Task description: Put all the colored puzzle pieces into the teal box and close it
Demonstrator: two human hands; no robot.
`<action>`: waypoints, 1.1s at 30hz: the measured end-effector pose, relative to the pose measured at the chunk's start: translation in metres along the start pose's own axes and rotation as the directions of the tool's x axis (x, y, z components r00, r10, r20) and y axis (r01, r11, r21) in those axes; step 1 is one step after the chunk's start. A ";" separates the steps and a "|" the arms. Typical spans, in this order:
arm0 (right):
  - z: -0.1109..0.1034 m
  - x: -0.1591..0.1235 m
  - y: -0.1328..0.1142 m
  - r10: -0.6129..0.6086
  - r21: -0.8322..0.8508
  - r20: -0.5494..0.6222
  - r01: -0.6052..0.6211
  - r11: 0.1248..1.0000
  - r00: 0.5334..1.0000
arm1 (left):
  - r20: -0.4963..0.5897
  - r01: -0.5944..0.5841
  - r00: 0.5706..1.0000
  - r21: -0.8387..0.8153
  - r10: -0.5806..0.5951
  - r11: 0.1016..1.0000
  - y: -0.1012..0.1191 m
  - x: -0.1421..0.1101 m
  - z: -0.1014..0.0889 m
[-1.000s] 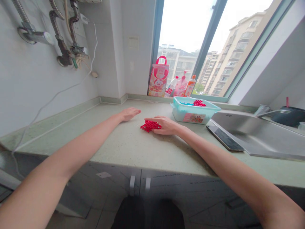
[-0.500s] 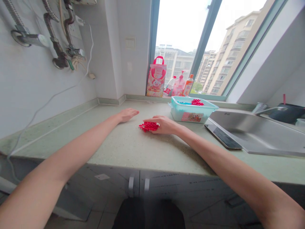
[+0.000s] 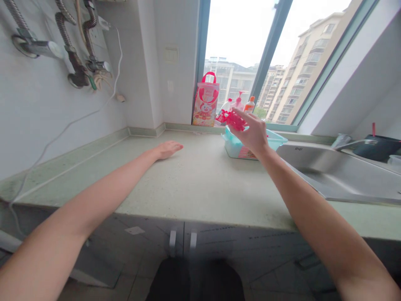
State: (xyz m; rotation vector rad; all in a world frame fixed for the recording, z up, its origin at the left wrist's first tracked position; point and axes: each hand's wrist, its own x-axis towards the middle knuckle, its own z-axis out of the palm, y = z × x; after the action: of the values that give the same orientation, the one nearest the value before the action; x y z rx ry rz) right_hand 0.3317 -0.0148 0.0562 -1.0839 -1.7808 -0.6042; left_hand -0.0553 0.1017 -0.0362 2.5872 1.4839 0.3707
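Note:
My right hand (image 3: 254, 133) is raised above a pale turquoise plastic tub (image 3: 233, 149), its fingers closed around a cluster of red knobbly plastic pieces (image 3: 235, 120). Part of the cluster sticks out to the left of the fingertips. Hand and wrist cover most of what the tub holds; a speck of red shows at its right side. My left hand (image 3: 169, 149) rests on the pale green countertop (image 3: 194, 188) with its fingers stretched out, holding nothing.
A steel sink (image 3: 332, 171) with a faucet (image 3: 347, 142) lies right of the tub. On the windowsill side stand a pink handled bag (image 3: 206, 104), a pump bottle (image 3: 239, 100) and an orange-capped bottle (image 3: 249, 105). A white cable (image 3: 72, 125) runs along the left wall.
My right hand has lifted the red cluster off the countertop and carried it up and right, over the tub. My left hand stays put. The phone beside the sink is now hidden behind my right forearm.

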 end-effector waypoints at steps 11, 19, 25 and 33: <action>-0.018 -0.013 0.096 0.467 -0.192 -0.120 -0.482 0.855 0.876 | 0.007 0.014 1.000 0.011 -0.014 1.000 0.003 -0.002 -0.002; -0.016 -0.013 0.102 0.564 -0.337 0.142 -0.496 0.801 0.814 | 0.014 0.013 1.000 -0.005 -0.013 1.000 0.002 -0.002 -0.001; -0.015 -0.013 0.103 0.562 -0.316 0.162 -0.497 0.808 0.811 | 0.014 0.011 1.000 -0.002 -0.011 1.000 0.004 -0.004 -0.003; -0.008 -0.014 0.090 0.492 -0.229 0.048 -0.470 0.852 0.869 | 0.019 0.018 1.000 -0.001 -0.018 1.000 0.009 -0.007 -0.006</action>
State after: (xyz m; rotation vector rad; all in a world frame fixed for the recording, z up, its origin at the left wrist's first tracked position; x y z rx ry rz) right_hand 0.4166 0.0174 0.0426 -1.6705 -1.4632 -0.4325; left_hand -0.0523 0.0913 -0.0292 2.5675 1.4994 0.3435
